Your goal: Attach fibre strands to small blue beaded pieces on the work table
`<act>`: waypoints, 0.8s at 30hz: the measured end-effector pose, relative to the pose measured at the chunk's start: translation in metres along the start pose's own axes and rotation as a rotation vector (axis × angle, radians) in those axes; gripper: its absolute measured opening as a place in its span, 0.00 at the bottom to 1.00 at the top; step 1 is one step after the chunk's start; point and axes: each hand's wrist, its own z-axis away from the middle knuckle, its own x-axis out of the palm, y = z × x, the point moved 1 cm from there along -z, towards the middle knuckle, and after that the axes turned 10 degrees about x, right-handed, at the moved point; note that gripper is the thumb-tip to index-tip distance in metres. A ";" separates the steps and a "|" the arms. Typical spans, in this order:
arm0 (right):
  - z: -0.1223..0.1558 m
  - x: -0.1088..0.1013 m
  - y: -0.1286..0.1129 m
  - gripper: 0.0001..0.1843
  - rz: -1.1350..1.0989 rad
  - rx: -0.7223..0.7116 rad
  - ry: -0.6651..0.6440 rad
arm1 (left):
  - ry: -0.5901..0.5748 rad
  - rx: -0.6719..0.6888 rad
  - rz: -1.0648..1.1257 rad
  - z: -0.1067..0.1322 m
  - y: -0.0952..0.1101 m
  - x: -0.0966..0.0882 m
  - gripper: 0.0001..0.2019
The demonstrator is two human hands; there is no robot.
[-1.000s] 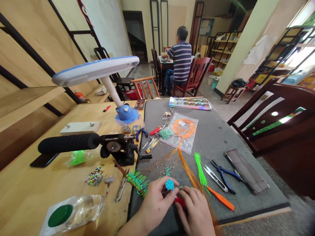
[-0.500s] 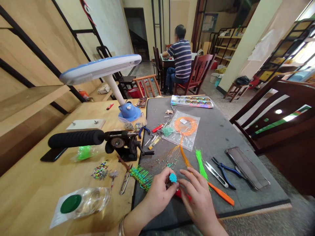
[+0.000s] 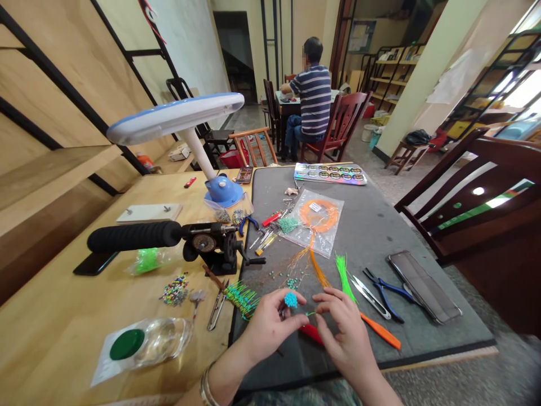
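Note:
My left hand (image 3: 267, 328) is closed around a small cluster of turquoise beads (image 3: 291, 299), whose rounded top shows above the fingers; its lower part is hidden. Close by on the right, my right hand (image 3: 345, 330) pinches a short thin green strand (image 3: 311, 313) between thumb and finger. A tiny green bead seems to be at the strand's left end. Beneath the hands lies a red handle-like thing (image 3: 311, 332), partly covered. Loose turquoise beads (image 3: 292, 282) are scattered just beyond my left hand, and a bundle of orange strands (image 3: 319, 270) runs towards my right hand.
Green strands (image 3: 345, 276), tweezers (image 3: 372, 296), blue pliers (image 3: 386, 293) and a dark phone-like slab (image 3: 422, 287) lie right. A cranked vise (image 3: 217, 245), scissors (image 3: 218, 304) and a lamp (image 3: 223, 190) stand or lie left. A person (image 3: 313, 96) sits behind.
My hands have moved slightly apart. The turquoise cluster has shifted a little left and up, and the green strand now shows between my right fingertips.

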 end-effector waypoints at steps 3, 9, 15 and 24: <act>-0.001 -0.001 -0.001 0.04 -0.023 0.026 -0.010 | 0.009 0.091 -0.096 0.001 0.006 -0.002 0.06; 0.000 -0.003 -0.004 0.05 -0.050 0.054 -0.028 | -0.001 0.139 -0.125 0.000 0.006 0.004 0.02; 0.003 -0.003 -0.010 0.13 -0.097 0.071 -0.049 | -0.075 0.126 -0.115 0.002 0.000 0.004 0.06; 0.003 0.003 -0.009 0.12 -0.170 0.019 0.018 | -0.054 0.160 -0.061 0.001 -0.013 0.007 0.12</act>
